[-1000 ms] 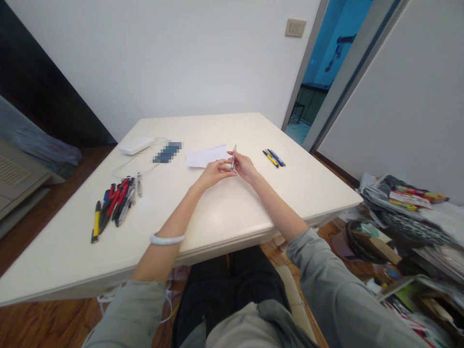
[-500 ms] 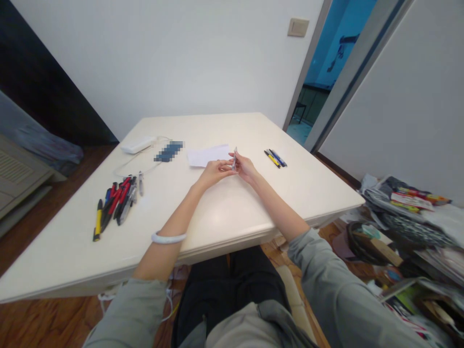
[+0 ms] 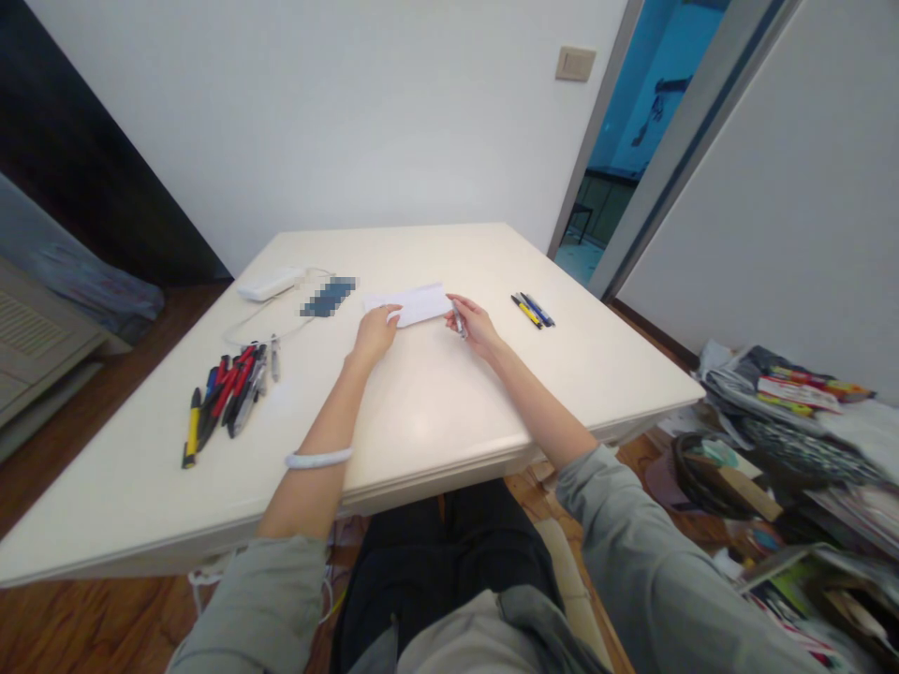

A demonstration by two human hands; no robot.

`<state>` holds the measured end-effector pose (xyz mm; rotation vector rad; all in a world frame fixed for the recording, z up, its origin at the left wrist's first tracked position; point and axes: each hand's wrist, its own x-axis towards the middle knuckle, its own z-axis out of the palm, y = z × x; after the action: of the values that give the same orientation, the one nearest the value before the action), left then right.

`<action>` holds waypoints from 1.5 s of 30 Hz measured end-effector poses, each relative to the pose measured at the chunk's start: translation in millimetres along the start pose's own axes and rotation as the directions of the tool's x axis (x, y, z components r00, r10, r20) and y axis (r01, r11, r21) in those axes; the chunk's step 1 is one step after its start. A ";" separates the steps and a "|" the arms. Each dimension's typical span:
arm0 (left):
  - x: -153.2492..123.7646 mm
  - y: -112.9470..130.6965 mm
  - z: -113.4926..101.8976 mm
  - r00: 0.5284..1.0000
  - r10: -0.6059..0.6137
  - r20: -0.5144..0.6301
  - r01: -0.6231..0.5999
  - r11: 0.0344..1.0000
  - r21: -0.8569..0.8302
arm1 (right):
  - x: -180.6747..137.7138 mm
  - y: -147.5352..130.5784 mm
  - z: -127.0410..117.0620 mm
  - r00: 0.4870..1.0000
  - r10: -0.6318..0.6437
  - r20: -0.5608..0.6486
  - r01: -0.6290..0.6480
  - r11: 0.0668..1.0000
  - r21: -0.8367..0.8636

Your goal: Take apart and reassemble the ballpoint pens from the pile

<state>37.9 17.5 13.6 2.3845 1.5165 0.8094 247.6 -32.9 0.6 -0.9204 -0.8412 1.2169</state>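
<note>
In the head view, the pen (image 3: 459, 320) is now held by the right hand (image 3: 473, 327) alone, pinched between thumb and fingers just beside the right end of the paper (image 3: 425, 304); half a second earlier it was being handled by both hands together. The left hand (image 3: 375, 332) has been taken off the pen and brought to the left part of the paper, where the thumb is laid over the sheet; whether the paper is gripped from beneath or only pressed down cannot be told, as the other fingers are not clearly shown. The slant of the pen has been altered too: it was held nearly upright, and now one end is turned towards the near edge of the tabletop (image 3: 428, 402). By this, pen and paper appear to be attended to at once, one by each hand. Among the things around, no clear change is seen: a small group of yellow and blue pens (image 3: 526, 311) is left lying to the right, while a pile of pens (image 3: 240, 386) is spread to the left, with a loose grey pen (image 3: 274, 358) just beside it and a white box (image 3: 269, 284) set farther back
</note>
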 end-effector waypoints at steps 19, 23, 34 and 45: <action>0.7 -14.9 16.5 0.995 0.023 0.100 -0.022 1.000 -0.011 | -5.1 1.7 6.6 0.994 0.037 0.102 -0.041 0.999 0.033; 8.1 -20.3 23.8 0.992 0.083 0.093 -0.085 0.996 0.017 | -2.4 3.5 6.4 0.997 0.050 0.052 -0.050 0.999 0.008; 3.7 -4.8 25.7 0.912 -0.033 0.409 -0.076 0.966 0.247 | 9.6 14.0 1.6 0.996 -0.068 -0.049 0.060 0.987 -0.147; -8.2 18.1 17.2 0.880 0.031 0.473 -0.139 0.971 0.194 | 14.9 13.2 -8.7 0.982 -0.142 -0.127 0.088 0.930 -0.358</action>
<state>58.6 4.1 4.6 2.5661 1.3603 0.0488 252.6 -17.9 -14.3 -1.2183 -0.9938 0.8958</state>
